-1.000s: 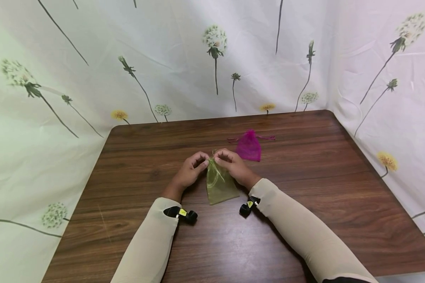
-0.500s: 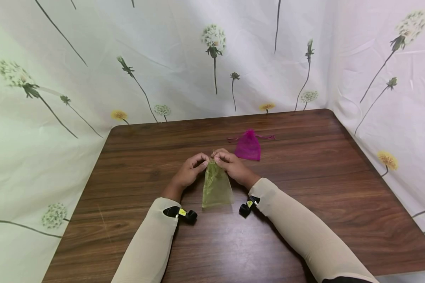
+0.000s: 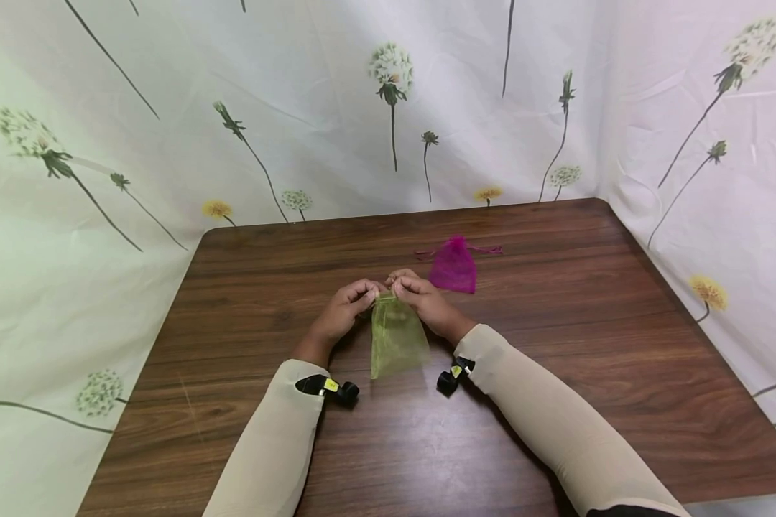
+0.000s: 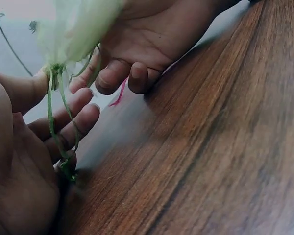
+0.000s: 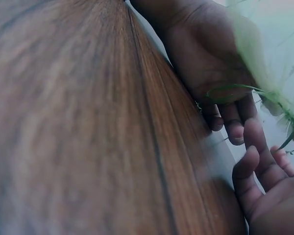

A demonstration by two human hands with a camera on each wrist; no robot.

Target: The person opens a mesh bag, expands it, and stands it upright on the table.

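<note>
Where the white cloth [image 3: 103, 301] printed with dandelions hangs at the far left, it borders the brown wood-grain table [image 3: 233, 316]. Next comes my left sleeve [image 3: 261, 445], pale beige, with a small black device [image 3: 345, 393] sticking out at the cuff. Beyond it, my left hand [image 3: 339, 316] has thumb and forefinger nipped together on the top edge of a sheer green pouch [image 3: 397, 341], while its other fingers bend loosely. The pouch is between my two hands, over the middle of the table, its body spread toward me and its top at my fingertips. From the left wrist I see thin green cords [image 4: 50, 105] dangling past my fingers. My right hand [image 3: 433, 305] pinches the pouch's top at the other side, the fingers below half bent and slack. Just past that hand, a magenta pouch [image 3: 454, 269] lies on the wood, neck drawn in, strings out to both sides. Furthest right, my right sleeve [image 3: 550, 409] carries a second black device [image 3: 447, 382].
</note>
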